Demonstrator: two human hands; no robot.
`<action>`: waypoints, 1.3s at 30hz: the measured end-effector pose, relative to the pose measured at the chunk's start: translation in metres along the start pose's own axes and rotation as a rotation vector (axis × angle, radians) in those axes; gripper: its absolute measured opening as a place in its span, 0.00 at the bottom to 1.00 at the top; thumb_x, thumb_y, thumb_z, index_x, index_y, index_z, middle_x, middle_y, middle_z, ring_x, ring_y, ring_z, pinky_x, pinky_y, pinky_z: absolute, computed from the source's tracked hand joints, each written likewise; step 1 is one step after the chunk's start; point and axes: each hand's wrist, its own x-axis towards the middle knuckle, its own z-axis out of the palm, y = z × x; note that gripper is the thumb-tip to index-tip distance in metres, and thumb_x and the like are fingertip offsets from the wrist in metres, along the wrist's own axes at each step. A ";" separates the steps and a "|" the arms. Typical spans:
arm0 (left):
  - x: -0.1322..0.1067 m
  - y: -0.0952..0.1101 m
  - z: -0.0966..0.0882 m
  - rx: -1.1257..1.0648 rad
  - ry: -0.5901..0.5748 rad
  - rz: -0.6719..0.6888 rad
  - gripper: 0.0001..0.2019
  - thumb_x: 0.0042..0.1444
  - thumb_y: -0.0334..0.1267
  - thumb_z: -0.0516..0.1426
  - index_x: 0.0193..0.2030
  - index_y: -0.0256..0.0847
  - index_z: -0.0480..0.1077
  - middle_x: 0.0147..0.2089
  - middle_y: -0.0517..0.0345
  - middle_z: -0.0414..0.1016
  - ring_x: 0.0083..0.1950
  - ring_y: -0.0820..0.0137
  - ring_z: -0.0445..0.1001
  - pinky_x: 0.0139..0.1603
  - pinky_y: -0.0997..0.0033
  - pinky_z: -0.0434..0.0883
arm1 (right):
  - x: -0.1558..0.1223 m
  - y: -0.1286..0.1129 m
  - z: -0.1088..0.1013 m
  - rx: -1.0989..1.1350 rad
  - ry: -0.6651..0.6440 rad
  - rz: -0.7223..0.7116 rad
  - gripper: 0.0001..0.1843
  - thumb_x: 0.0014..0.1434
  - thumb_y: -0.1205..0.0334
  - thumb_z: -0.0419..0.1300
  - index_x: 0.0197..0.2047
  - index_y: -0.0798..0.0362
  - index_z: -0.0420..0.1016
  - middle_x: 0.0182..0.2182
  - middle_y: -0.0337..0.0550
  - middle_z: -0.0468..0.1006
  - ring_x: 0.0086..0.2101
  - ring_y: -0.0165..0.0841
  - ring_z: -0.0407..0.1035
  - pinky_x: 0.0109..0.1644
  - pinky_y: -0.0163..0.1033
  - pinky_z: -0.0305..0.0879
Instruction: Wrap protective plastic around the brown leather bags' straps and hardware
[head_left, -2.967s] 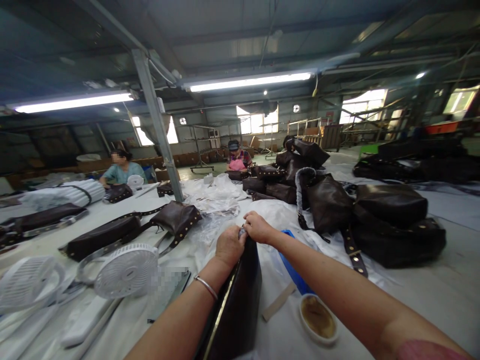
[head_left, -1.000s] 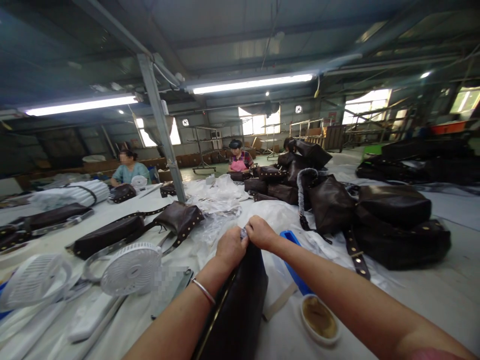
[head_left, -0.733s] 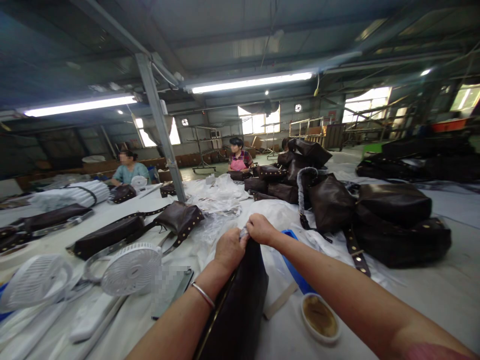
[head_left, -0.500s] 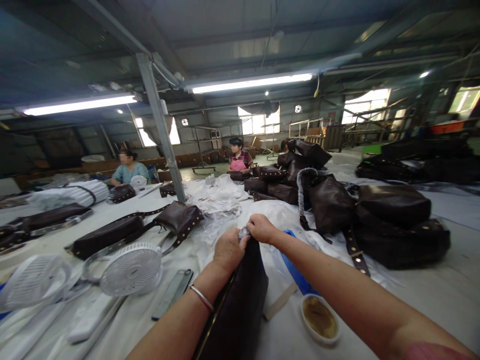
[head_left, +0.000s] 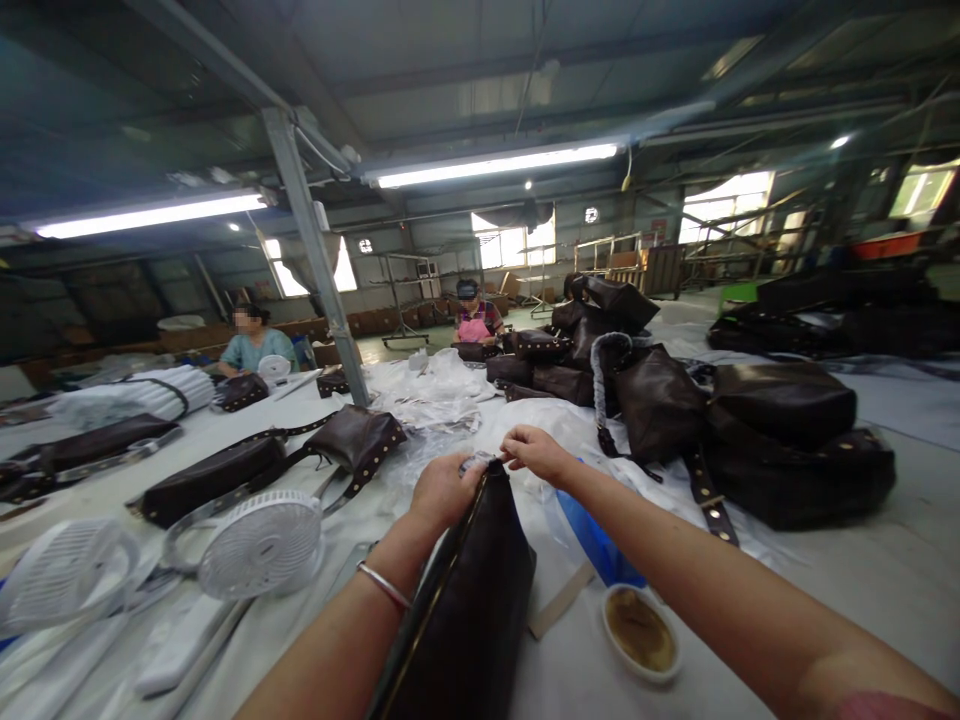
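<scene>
A dark brown leather bag [head_left: 469, 610] stands on edge on the white table [head_left: 862, 590] right in front of me. My left hand [head_left: 441, 490] is closed on the bag's far top end. My right hand [head_left: 534, 452] pinches a small pale wrapped piece [head_left: 480, 462] at that same end, fingers pressed together. A silver bangle [head_left: 382, 586] sits on my left wrist. What the wrapped piece is stays too small to name.
A white bowl of brown paste [head_left: 640, 633] and a blue tool [head_left: 596, 540] lie to the right. Two white fans [head_left: 259, 543] stand left. Brown bags are piled at the right [head_left: 780, 430] and lie left [head_left: 225, 470]. Two people [head_left: 253, 340] sit at the far end.
My hands have drawn slightly apart at the bag's end, and the right hand now pinches with fingertips instead of a fist. The bag leans more toward me.
</scene>
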 end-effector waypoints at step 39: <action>-0.018 -0.010 -0.020 -0.467 -0.168 -0.054 0.18 0.55 0.49 0.59 0.46 0.37 0.76 0.40 0.50 0.80 0.43 0.58 0.77 0.46 0.63 0.72 | -0.021 -0.027 0.036 -0.586 0.080 -0.308 0.17 0.60 0.67 0.53 0.49 0.52 0.78 0.44 0.48 0.82 0.43 0.40 0.75 0.48 0.37 0.66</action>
